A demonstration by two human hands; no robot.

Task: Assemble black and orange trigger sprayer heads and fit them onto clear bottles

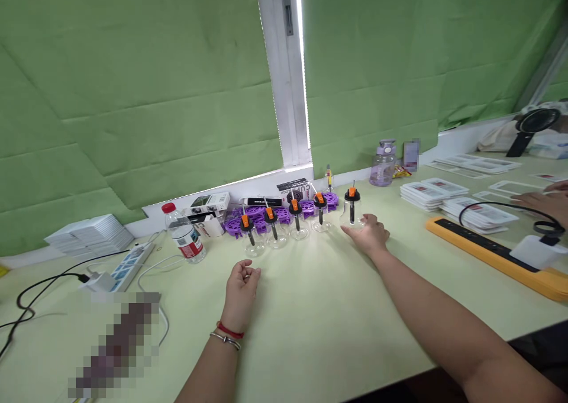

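Observation:
My right hand [370, 234] is closed around the lower part of a clear glass bottle [352, 208] with a black cap, an orange tab and a thin spout on top. The bottle stands upright on the table, at the right end of a row. Several like it, among them a bottle [321, 213] and a bottle [254, 237], stand to the left, apart from my hand. My left hand [242, 287] hovers over or rests on the table in front of the leftmost bottle. Its fingers are loosely curled, with nothing visible in them.
Behind the row lie purple plastic parts [233, 224] and small boxes [295, 191]. Left are a water bottle [189, 237], a power strip [133, 266] and cables. At right are a lilac bottle [382, 166], stacked white cards [428, 193], an orange-black bar [488, 255] and another person's hand [548, 202].

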